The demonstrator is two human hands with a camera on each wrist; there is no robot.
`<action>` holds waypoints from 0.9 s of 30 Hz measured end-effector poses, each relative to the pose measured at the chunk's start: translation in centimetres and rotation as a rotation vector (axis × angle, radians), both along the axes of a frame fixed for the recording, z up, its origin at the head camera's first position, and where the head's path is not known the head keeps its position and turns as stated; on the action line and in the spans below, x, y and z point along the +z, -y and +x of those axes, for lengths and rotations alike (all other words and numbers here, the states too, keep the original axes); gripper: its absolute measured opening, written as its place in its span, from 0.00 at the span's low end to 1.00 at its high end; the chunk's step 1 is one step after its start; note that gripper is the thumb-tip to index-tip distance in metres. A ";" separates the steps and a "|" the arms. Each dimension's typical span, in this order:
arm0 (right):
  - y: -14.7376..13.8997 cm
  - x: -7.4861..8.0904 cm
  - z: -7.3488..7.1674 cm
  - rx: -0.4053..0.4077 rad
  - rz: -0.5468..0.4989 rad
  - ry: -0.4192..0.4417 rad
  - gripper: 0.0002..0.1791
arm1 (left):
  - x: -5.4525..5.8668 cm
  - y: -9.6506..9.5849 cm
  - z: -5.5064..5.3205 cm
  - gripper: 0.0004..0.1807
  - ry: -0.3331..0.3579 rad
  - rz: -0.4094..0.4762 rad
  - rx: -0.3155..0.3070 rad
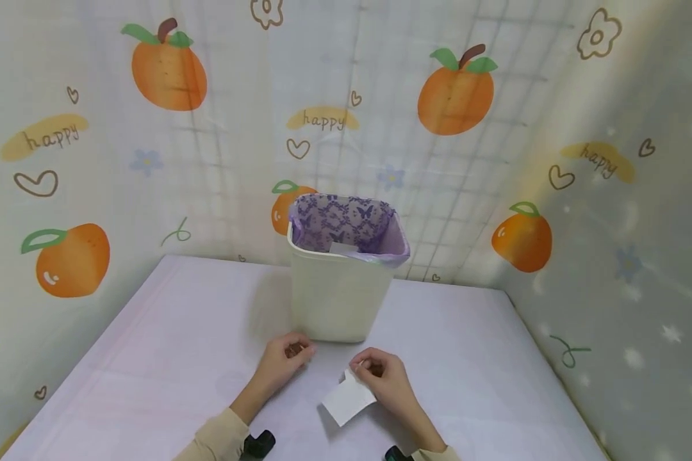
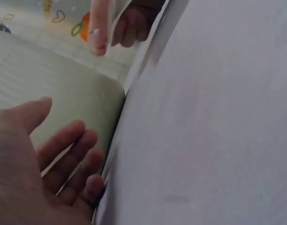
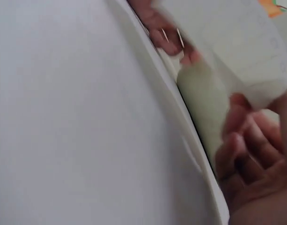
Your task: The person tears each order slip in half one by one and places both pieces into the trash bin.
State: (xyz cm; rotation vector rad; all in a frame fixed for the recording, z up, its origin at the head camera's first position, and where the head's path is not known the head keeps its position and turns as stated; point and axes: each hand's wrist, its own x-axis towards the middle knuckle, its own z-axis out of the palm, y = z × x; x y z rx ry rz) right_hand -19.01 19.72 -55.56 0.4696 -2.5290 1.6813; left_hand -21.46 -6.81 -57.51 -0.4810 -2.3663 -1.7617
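Note:
Between thumb and fingers my right hand [image 1: 385, 379] pinches a white sheet of paper [image 1: 348, 400] by its upper corner, just above the table. In the right wrist view that paper [image 3: 246, 51] shows faint printed lines and is partly blurred. My left hand [image 1: 284, 358] is near the front base of a cream trash bin [image 1: 340, 298], its fingers loosely curved with nothing in them. Seen from the left wrist, the left hand [image 2: 54, 164] has its thumb apart from the fingers. A purple lace-patterned bag [image 1: 346, 221] lines the bin, and a white piece [image 1: 343, 248] shows inside.
The bin stands towards the back of a table with a pale cloth [image 1: 196, 346]. Behind and beside it hang white curtains [image 1: 236, 128] printed with oranges, hearts and the word "happy".

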 end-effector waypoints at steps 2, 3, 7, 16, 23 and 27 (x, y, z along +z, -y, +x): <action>0.5 -0.3 0.3 -0.047 -0.059 0.005 0.02 | -0.1 -0.3 0.2 0.06 -0.005 -0.076 -0.087; 0.7 -0.4 0.4 -0.063 -0.081 0.003 0.01 | -0.1 -0.5 0.3 0.07 0.004 -0.087 -0.136; 1.4 -0.8 0.3 -0.082 -0.104 -0.019 0.02 | 0.0 -1.3 0.7 0.09 0.012 -0.092 -0.306; 1.7 -0.5 0.2 -0.023 -0.042 0.010 0.04 | 0.2 -2.4 1.7 0.08 0.012 -0.057 -0.328; 1.3 -0.6 0.5 -0.032 0.043 -0.024 0.03 | -0.1 -2.3 1.7 0.04 0.040 -0.058 -0.152; 1.1 -0.5 0.2 -0.099 0.079 -0.192 0.03 | 0.1 -2.3 1.5 0.04 0.023 -0.039 -0.119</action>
